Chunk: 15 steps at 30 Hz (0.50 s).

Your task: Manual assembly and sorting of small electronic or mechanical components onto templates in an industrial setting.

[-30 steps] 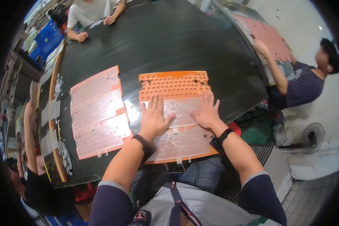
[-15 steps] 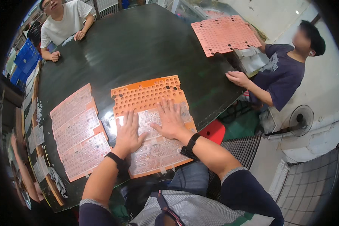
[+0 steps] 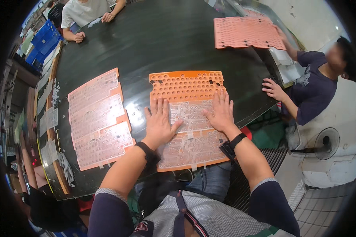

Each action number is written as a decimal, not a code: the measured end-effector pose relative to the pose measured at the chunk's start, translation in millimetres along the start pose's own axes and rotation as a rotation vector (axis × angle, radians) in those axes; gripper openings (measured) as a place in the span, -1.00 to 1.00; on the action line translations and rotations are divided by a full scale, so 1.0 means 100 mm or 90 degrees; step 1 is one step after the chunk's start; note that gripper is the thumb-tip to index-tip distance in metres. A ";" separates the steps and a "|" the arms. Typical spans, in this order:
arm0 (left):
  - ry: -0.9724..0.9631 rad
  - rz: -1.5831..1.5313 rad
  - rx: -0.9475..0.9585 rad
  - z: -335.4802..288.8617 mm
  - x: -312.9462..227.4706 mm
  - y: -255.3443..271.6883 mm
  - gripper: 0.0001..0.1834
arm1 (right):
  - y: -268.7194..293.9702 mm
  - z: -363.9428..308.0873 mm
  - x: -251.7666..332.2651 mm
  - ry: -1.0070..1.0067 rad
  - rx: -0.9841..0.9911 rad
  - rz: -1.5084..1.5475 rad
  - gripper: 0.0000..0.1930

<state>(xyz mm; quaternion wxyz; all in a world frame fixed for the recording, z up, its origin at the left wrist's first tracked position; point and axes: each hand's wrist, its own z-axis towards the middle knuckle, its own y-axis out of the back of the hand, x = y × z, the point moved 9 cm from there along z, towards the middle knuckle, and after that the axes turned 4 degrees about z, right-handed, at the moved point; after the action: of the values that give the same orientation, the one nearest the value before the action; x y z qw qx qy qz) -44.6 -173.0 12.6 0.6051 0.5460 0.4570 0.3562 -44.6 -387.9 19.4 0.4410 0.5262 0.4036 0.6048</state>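
Note:
In front of me on the dark table lies an orange board (image 3: 188, 86) with rows of round holes. Two clear printed film sheets (image 3: 192, 148) cover its middle and near parts, while the far strip of holes is bare. My left hand (image 3: 160, 122) rests flat on the left edge of the farther sheet, fingers stretched and pointing away from me. On that sheet's right edge my right hand (image 3: 221, 114) lies flat too, fingers extended. Neither hand grips anything. To the left lies another orange board covered by three clear film sheets (image 3: 97, 110).
At the far right a co-worker's hand holds a pink perforated board (image 3: 247, 33); their other hand rests on the table edge (image 3: 276, 90). Across the table another person's hands (image 3: 107, 17) rest near small white pieces. Along the left, film pieces (image 3: 49, 118) lie by a wooden strip.
My view has shifted, so the table and boards sit farther right. My hands stay flat on the film, the right now nearer its right edge. The co-worker's pink board has tilted, and their free hand rests on the table.

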 end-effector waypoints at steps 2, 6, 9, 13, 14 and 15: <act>0.007 0.001 0.006 -0.06 0.15 0.01 -0.02 | -0.01 0.01 0.00 0.007 -0.003 0.023 -0.20; 0.023 0.054 0.007 -0.21 0.43 0.10 -0.02 | -0.06 0.06 -0.29 -0.003 -0.023 0.199 -0.25; 0.003 0.064 -0.043 -0.31 0.43 0.20 -0.09 | 0.10 -0.07 -0.53 -0.099 -0.103 0.203 -0.32; -0.144 -0.117 -0.094 -0.71 -0.09 0.34 -0.45 | 0.39 -0.25 0.08 -0.008 -0.005 0.289 -0.55; -0.255 -0.191 0.002 -0.84 -0.39 0.25 -0.52 | 0.41 -0.28 0.24 -0.060 -0.004 0.295 -0.65; -0.366 -0.262 0.099 -1.03 -0.68 0.15 -0.58 | 0.33 -0.27 0.43 -0.049 0.031 0.312 -0.67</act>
<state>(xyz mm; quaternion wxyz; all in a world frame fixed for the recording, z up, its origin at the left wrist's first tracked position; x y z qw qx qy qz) -163.2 -199.5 40.2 0.7245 0.5649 0.3943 0.0232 -77.6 -356.9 59.8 0.2835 0.6411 0.2615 0.6635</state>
